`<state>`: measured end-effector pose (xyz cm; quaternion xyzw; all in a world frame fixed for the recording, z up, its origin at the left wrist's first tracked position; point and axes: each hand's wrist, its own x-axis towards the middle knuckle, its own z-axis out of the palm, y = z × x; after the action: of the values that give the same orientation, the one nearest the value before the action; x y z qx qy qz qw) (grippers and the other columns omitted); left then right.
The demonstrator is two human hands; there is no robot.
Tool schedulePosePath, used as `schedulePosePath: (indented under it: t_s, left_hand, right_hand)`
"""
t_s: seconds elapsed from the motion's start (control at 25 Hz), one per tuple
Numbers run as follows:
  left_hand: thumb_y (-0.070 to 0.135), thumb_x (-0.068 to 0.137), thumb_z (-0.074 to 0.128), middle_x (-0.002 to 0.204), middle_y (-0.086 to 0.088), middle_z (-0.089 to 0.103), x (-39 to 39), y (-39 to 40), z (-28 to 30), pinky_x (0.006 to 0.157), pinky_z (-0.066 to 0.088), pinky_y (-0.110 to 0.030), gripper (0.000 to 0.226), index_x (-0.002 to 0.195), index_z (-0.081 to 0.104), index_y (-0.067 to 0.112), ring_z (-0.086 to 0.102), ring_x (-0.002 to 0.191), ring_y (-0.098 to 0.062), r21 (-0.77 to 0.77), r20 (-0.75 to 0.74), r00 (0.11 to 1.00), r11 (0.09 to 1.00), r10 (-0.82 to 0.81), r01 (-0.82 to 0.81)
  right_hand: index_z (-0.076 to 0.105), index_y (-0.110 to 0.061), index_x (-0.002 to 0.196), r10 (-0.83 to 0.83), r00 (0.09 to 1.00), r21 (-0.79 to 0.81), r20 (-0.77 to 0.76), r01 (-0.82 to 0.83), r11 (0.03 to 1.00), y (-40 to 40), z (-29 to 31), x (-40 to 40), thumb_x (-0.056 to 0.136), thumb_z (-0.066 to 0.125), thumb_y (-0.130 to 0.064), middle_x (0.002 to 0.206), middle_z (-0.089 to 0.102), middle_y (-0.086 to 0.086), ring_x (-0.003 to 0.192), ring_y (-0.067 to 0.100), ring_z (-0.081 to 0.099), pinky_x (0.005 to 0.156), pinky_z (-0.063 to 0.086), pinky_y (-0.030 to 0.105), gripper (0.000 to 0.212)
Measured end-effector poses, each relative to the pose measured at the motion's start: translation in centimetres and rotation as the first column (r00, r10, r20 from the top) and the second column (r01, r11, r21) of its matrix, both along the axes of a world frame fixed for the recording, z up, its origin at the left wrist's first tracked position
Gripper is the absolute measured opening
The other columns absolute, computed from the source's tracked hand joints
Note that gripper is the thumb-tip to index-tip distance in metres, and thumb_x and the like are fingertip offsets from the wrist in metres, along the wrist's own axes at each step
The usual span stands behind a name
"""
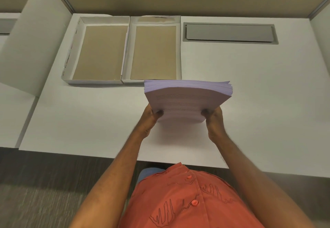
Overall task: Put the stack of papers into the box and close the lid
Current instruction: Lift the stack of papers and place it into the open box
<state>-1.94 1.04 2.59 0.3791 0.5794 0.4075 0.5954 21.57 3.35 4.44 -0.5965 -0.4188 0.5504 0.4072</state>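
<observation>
The papers (187,99) are held just above the desk (250,84), in front of the box (125,81), its near right corner overlapped. The near corners are clamped by the left hand (151,118) and right hand (213,120), thumbs on top. A thick, heavy, floppy stack is judged; support underneath is advised. The under-fingers are hidden. Which open tray is the lid cannot be told.

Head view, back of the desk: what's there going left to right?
Curved white divider panel → left open box tray → right open box tray, which touches the first along a shared wall → grey cable cover recessed in the white desk.
</observation>
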Motion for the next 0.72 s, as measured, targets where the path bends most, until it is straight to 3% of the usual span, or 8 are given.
schedulePosePath:
  t_s: [0.12, 0.28, 0.36, 0.44, 0.6, 0.72]
  left_hand:
    - [0.006, 0.097, 0.061, 0.125, 0.005, 0.069, -0.5, 0.4, -1.2, 0.093, 0.053, -0.021, 0.042, 0.135, 0.054, 0.022, 0.063, 0.118, -0.006, -0.039, -0.053, 0.996, 0.997, -0.071, 0.069]
    - [0.002, 0.101, 0.056, 0.131, 0.001, 0.068, -2.3, 2.7, -0.9, 0.105, 0.051, -0.031, 0.041, 0.139, 0.055, 0.019, 0.061, 0.126, -0.016, -0.023, -0.117, 0.992, 0.998, -0.055, 0.053]
    - [0.006, 0.101, 0.058, 0.132, 0.001, 0.068, -4.3, 5.1, 0.6, 0.105, 0.051, -0.030, 0.042, 0.141, 0.054, 0.018, 0.062, 0.125, -0.016, 0.018, -0.140, 0.989, 0.999, -0.041, 0.043]
    - [0.007, 0.100, 0.059, 0.131, 0.002, 0.069, -7.0, 8.6, 2.5, 0.103, 0.052, -0.028, 0.042, 0.141, 0.053, 0.016, 0.064, 0.123, -0.016, 0.070, -0.165, 0.986, 0.997, -0.030, 0.042]
    - [0.005, 0.097, 0.062, 0.130, -0.002, 0.070, -11.5, 16.0, 4.7, 0.098, 0.057, -0.031, 0.042, 0.137, 0.054, 0.016, 0.068, 0.118, -0.017, 0.139, -0.149, 0.987, 0.989, 0.062, -0.042]
    - [0.007, 0.098, 0.062, 0.129, -0.002, 0.069, -13.1, 20.4, 3.8, 0.092, 0.059, -0.030, 0.041, 0.138, 0.055, 0.012, 0.069, 0.114, -0.018, 0.080, -0.180, 0.971, 0.986, 0.159, -0.147]
  right_hand:
    - [0.058, -0.013, 0.122, 0.030, 0.997, -0.035, 0.065, -0.027, 0.999, 0.3, -1.5, 0.1, 0.078, 0.048, 0.007, 0.103, 0.066, -0.004, 0.093, 0.003, 0.062, 0.081, 0.050, 0.030, 0.049]
    - [0.058, -0.019, 0.122, 0.044, 0.996, 0.000, 0.078, -0.044, 0.999, 3.1, 0.0, -1.9, 0.083, 0.045, 0.014, 0.110, 0.065, -0.001, 0.098, -0.002, 0.063, 0.083, 0.052, 0.021, 0.052]
    - [0.056, -0.022, 0.119, 0.059, 0.995, 0.036, 0.083, -0.062, 0.997, 6.1, 1.6, -3.8, 0.083, 0.044, 0.013, 0.115, 0.063, 0.003, 0.101, -0.002, 0.065, 0.083, 0.056, 0.019, 0.052]
    - [0.051, -0.019, 0.120, 0.066, 0.994, 0.080, 0.086, -0.073, 0.994, 9.7, 2.9, -6.0, 0.084, 0.050, 0.002, 0.122, 0.060, 0.008, 0.110, 0.009, 0.065, 0.086, 0.060, 0.026, 0.042]
    - [0.041, -0.015, 0.126, 0.029, 0.991, 0.051, 0.130, -0.035, 0.998, 16.6, 4.7, -10.1, 0.092, 0.048, 0.008, 0.117, 0.057, -0.006, 0.104, 0.000, 0.058, 0.069, 0.052, 0.009, 0.041]
    - [0.042, -0.013, 0.134, -0.016, 0.988, 0.000, 0.154, 0.016, 1.000, 20.8, 4.0, -13.1, 0.093, 0.045, 0.006, 0.121, 0.058, -0.003, 0.104, 0.008, 0.059, 0.072, 0.049, 0.019, 0.045]
